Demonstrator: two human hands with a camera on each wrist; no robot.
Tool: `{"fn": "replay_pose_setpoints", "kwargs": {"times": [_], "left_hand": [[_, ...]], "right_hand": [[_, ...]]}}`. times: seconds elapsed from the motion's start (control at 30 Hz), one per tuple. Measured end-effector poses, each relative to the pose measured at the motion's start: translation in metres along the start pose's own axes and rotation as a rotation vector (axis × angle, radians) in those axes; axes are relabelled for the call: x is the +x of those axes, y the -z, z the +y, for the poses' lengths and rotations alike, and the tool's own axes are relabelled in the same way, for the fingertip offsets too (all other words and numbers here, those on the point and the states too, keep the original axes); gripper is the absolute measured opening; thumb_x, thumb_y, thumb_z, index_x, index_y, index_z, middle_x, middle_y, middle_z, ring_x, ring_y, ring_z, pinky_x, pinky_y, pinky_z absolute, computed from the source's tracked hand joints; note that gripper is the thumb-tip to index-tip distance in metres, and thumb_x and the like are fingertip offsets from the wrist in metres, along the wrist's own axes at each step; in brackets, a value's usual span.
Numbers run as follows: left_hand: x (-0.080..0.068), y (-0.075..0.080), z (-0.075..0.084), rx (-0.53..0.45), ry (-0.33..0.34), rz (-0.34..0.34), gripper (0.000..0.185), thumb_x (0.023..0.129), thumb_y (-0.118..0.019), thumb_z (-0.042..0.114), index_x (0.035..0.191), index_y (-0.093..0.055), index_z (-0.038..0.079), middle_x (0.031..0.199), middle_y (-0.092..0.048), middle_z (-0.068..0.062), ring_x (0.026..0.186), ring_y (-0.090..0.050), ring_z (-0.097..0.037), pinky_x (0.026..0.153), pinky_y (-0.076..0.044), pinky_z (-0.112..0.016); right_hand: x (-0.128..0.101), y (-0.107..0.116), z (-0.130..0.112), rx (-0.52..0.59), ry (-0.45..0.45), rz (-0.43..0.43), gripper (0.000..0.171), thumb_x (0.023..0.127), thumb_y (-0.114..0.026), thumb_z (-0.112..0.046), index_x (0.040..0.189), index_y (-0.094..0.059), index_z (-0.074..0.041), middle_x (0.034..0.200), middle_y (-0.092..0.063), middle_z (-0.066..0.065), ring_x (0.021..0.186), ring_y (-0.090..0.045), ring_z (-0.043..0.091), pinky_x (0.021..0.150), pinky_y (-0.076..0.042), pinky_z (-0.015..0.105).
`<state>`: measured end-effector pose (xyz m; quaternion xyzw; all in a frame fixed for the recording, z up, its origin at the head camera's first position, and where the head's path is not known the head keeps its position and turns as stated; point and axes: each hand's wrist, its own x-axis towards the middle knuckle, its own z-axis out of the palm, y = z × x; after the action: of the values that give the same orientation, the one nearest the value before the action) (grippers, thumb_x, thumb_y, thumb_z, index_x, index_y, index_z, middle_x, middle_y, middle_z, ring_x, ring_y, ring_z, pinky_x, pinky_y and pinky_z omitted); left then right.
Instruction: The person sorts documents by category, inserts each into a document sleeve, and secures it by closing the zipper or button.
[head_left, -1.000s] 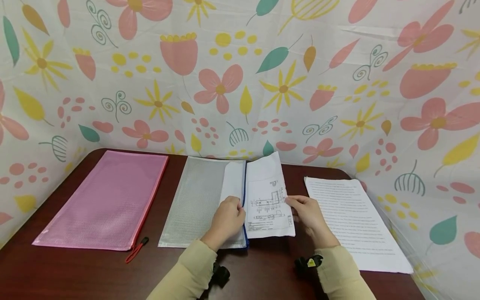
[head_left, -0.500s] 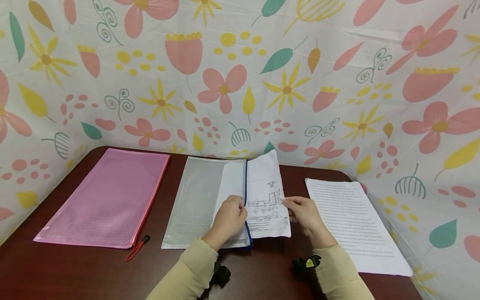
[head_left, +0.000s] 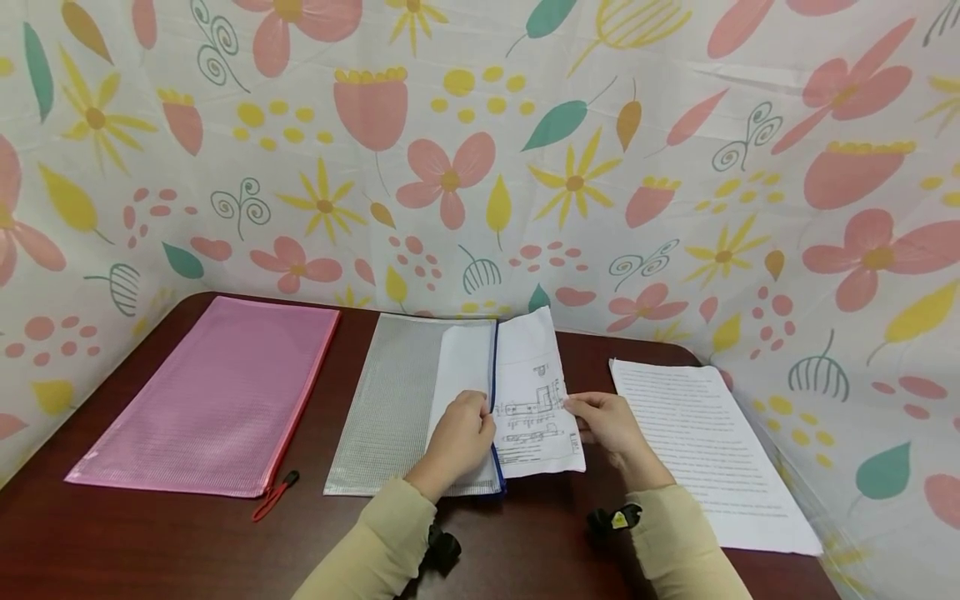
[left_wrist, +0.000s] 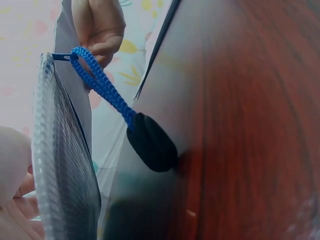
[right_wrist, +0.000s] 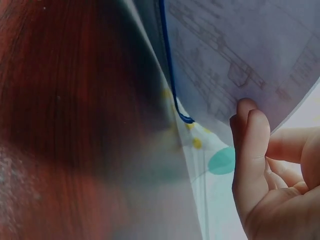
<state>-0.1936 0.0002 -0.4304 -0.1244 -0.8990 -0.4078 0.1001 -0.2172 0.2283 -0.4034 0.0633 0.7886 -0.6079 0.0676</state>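
A grey mesh zip pouch [head_left: 397,400] with a blue zip edge lies on the dark wooden table [head_left: 540,533]. A white sheet with a printed drawing [head_left: 534,400] is partly inside it, sticking out to the right. My left hand [head_left: 459,437] grips the pouch's open edge near the front. My right hand [head_left: 606,421] pinches the sheet's right edge [right_wrist: 260,75]. The left wrist view shows the pouch mesh [left_wrist: 62,170] and its blue zip cord with a black pull [left_wrist: 150,142].
A pink mesh pouch [head_left: 217,396] with a red zip pull [head_left: 273,493] lies to the left. A stack of printed pages [head_left: 708,450] lies to the right. A flowered cloth [head_left: 480,150] walls in the table at the back and sides.
The sheet has slid a little further left into the grey pouch, with my right hand following. My left hand has stayed on the pouch edge.
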Motion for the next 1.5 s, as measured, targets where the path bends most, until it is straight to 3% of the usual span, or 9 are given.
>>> {"fn": "replay_pose_setpoints", "kwargs": {"times": [0.17, 0.5, 0.83, 1.5], "left_hand": [[0.000, 0.000, 0.001, 0.002, 0.002, -0.003, 0.014, 0.089, -0.053, 0.010, 0.075, -0.050, 0.010, 0.118, -0.061, -0.015, 0.110, -0.059, -0.029, 0.088, -0.050, -0.039], [-0.002, -0.001, 0.002, -0.031, 0.013, -0.017, 0.014, 0.089, -0.053, 0.011, 0.075, -0.050, 0.010, 0.122, -0.060, -0.015, 0.116, -0.057, -0.030, 0.092, -0.049, -0.040], [-0.001, -0.001, 0.003, -0.024, 0.006, 0.003, 0.016, 0.090, -0.053, 0.011, 0.074, -0.050, 0.010, 0.125, -0.058, -0.018, 0.117, -0.056, -0.032, 0.093, -0.049, -0.041], [-0.001, -0.007, 0.001, -0.032, -0.019, -0.014, 0.019, 0.090, -0.052, 0.012, 0.072, -0.049, 0.011, 0.129, -0.057, -0.019, 0.122, -0.053, -0.034, 0.094, -0.047, -0.043]], "right_hand": [[0.003, -0.004, 0.003, 0.013, -0.026, 0.000, 0.037, 0.092, -0.059, -0.011, 0.118, -0.056, 0.015, 0.077, -0.070, 0.001, 0.065, -0.067, 0.010, 0.059, -0.056, 0.027], [0.032, -0.001, -0.002, -0.137, -0.065, -0.006, 0.039, 0.091, -0.059, -0.014, 0.118, -0.057, 0.013, 0.078, -0.070, 0.004, 0.066, -0.066, 0.010, 0.061, -0.056, 0.027], [0.038, -0.003, -0.007, -0.237, -0.095, 0.018, 0.034, 0.090, -0.058, -0.010, 0.114, -0.060, 0.014, 0.082, -0.070, 0.010, 0.064, -0.065, 0.011, 0.059, -0.056, 0.028], [0.040, -0.007, -0.006, -0.087, -0.050, -0.045, 0.037, 0.090, -0.059, -0.011, 0.118, -0.056, 0.014, 0.077, -0.070, 0.004, 0.066, -0.067, 0.010, 0.058, -0.055, 0.024]]}}
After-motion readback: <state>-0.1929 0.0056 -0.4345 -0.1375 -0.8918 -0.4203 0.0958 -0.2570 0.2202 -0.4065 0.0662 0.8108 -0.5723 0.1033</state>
